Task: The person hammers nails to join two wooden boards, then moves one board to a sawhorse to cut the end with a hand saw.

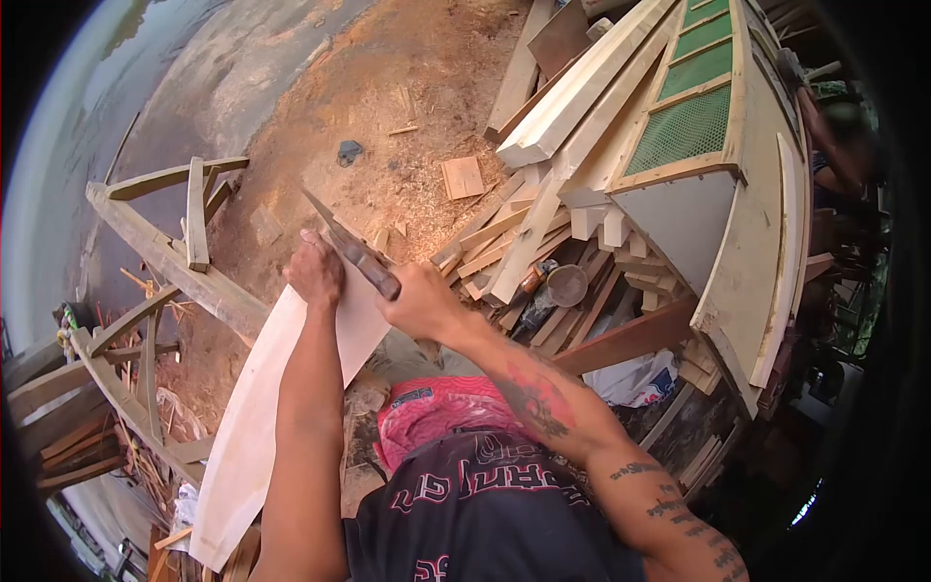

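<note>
My right hand (417, 299) is wrapped round the handle of a handsaw (335, 225), whose dark blade points away and to the left. Under my forearms lies a long pale wooden board (254, 412), wide and slightly curved along its left side. My left hand (315, 272) grips the board near its far end, fingers bent over it, just left of the saw. The blade passes close beside these fingers. Where the teeth meet the wood is too small to tell.
Wooden trestles (194, 257) stand at left. To the right are stacked planks (582, 97), a frame with green mesh (684, 131) and timber offcuts (514, 238). A square wood piece (463, 178) and a dark rag (349, 151) lie on sawdust-covered ground. Another person is partly visible at far right.
</note>
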A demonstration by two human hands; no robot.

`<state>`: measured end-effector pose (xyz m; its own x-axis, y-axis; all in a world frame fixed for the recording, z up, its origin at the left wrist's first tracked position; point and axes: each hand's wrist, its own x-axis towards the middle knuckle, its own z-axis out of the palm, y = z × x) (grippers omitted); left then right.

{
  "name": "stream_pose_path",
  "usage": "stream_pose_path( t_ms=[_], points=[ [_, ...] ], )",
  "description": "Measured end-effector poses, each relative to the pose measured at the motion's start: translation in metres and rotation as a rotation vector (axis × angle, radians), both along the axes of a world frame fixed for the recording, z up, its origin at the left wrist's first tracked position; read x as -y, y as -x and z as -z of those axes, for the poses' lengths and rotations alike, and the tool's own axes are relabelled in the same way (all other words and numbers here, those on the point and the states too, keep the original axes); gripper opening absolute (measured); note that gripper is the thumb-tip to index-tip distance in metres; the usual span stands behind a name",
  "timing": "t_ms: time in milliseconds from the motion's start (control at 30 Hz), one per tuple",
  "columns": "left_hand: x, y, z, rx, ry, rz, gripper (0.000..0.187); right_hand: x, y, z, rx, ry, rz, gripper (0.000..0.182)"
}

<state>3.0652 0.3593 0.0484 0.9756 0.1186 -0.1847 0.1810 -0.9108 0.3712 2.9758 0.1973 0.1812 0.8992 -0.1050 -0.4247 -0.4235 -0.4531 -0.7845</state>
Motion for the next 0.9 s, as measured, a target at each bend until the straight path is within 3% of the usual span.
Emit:
stream_pose_path(
  t_ms=[167, 233, 300, 400, 467, 533, 600, 733, 900],
  points=[
    [-0.001, 0.002, -0.005, 0.013, -0.003, 0.021, 0.07, 0.089, 0.199, -0.185, -0.117, 0.071, -0.039, 0.021],
    [-0.002, 0.003, -0.004, 0.029, -0.009, 0.032, 0.067, 0.101, 0.235, -0.255, -0.135, 0.119, -0.137, 0.021],
    [0.0, 0.002, -0.004, 0.047, -0.02, 0.038, 0.064, 0.104, 0.235, -0.288, -0.15, 0.107, -0.165, 0.019],
    [0.003, 0.002, 0.001, 0.104, -0.044, -0.01, 0.061, 0.089, 0.191, -0.241, -0.131, 0.091, -0.096, 0.018],
    [-0.001, 0.001, 0.019, 0.196, -0.065, -0.043, 0.059, 0.066, 0.123, -0.12, -0.068, 0.024, -0.094, 0.02],
    [-0.001, 0.004, 0.006, 0.063, -0.009, -0.013, 0.061, 0.024, 0.031, 0.013, -0.037, -0.075, -0.031, 0.025],
    [0.0, -0.002, -0.011, -0.069, 0.017, 0.038, 0.064, -0.026, -0.028, 0.049, 0.026, 0.085, 0.006, 0.025],
    [0.001, 0.001, -0.003, -0.038, -0.035, 0.013, 0.067, 0.0, -0.006, 0.014, -0.03, -0.03, -0.007, 0.025],
    [-0.001, 0.003, -0.003, -0.036, -0.05, 0.034, 0.064, 0.079, 0.176, -0.154, -0.043, 0.003, -0.024, 0.021]
  ],
)
